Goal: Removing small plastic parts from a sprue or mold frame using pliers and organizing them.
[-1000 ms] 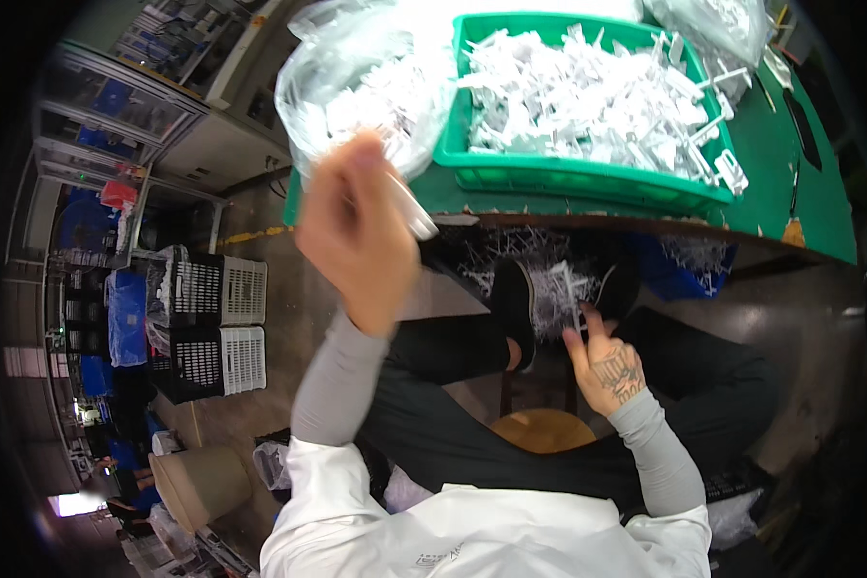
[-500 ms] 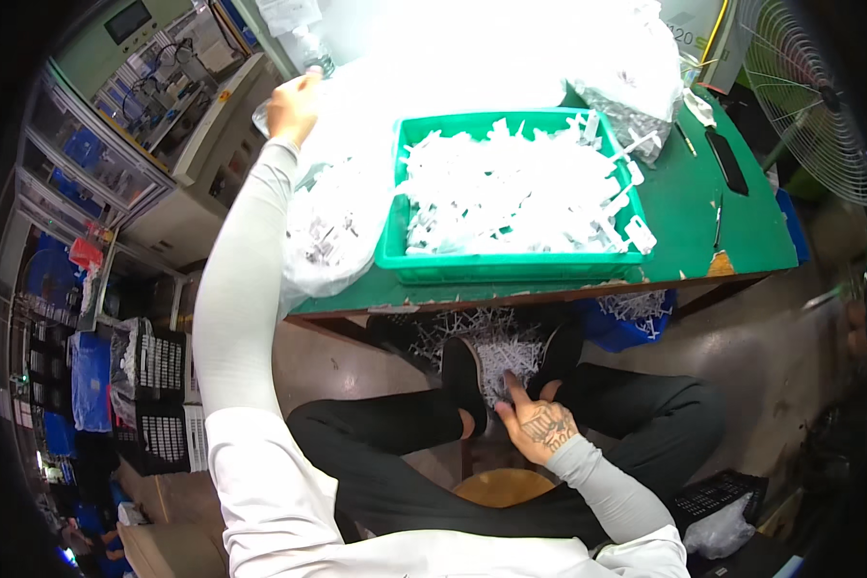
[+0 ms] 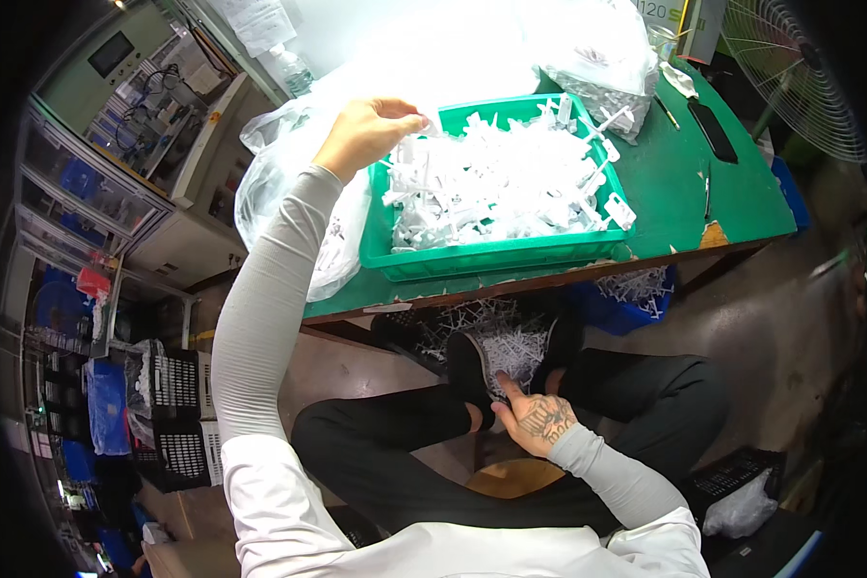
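Head view: work spot with left hand up at 11 o'clock, right hand low at 5, clock read from frame centre
Crates: black and white stacked crates (image 3: 178, 371) at 8 o'clock, on the floor, well apart from both hands
Clear plastic bag: clear plastic bag (image 3: 265, 197) at 10 o'clock, just left of the tray, white bits inside its near end
Bottle: clear bottle (image 3: 294, 72) at 11 o'clock, beyond the bag
Left hand: left hand (image 3: 364, 137) over the tray's left edge, fingers bent and thumb side together, pinch-like; glare at the tips, can't tell if it grips a part
Green tray: green tray (image 3: 496, 256) at 1 o'clock on the table, heaped with white plastic parts (image 3: 491, 188), a few overhanging its right rim
Floor pile: white floor pile (image 3: 512, 354) at 4 o'clock, between the shoes
Right hand: right hand (image 3: 539, 420) at 5 o'clock between the legs, index pointing out, thumb apart; can't tell if anything is held
Blue bin: blue bin (image 3: 615, 313) at 3 o'clock under the table, more white parts in it
Change: left hand was out near the bottle half a second ago, now back at the tray; right hand about the same
Meaning: my read, tray parts now within left-hand reach, right hand plays no part at the tray
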A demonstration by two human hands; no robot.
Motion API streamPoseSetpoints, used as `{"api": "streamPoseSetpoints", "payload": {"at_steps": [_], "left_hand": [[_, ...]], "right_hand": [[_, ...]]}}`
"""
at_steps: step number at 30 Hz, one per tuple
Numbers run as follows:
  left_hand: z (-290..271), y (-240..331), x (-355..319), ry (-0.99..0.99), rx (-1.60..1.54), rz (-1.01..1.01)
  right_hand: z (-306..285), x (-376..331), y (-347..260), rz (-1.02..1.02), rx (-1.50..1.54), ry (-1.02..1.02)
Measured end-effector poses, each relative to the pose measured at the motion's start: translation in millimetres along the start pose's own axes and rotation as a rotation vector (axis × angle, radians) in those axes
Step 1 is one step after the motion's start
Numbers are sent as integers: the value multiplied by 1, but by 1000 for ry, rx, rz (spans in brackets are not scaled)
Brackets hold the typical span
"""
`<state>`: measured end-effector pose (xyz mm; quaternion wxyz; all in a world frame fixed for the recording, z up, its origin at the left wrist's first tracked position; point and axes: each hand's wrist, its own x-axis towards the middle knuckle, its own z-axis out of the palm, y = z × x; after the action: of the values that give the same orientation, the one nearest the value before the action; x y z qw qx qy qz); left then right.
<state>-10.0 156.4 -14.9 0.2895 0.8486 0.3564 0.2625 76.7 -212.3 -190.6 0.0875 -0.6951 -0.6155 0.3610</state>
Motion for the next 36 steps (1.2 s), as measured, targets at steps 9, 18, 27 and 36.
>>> {"api": "streamPoseSetpoints", "payload": {"at_steps": [9, 18, 27, 36], "left_hand": [[3, 4, -18, -23, 311, -16], [-6, -13, -18, -188, -7, -193], [-41, 38, -45, 22, -348, -63], [51, 35, -188, 349, -715, -157]], "right_hand": [[3, -3, -3, -43, -21, 48], [7, -1, 4, -63, -18, 65], [8, -2, 0, -98, -2, 75], [11, -2, 11, -220, 216, 371]]}}
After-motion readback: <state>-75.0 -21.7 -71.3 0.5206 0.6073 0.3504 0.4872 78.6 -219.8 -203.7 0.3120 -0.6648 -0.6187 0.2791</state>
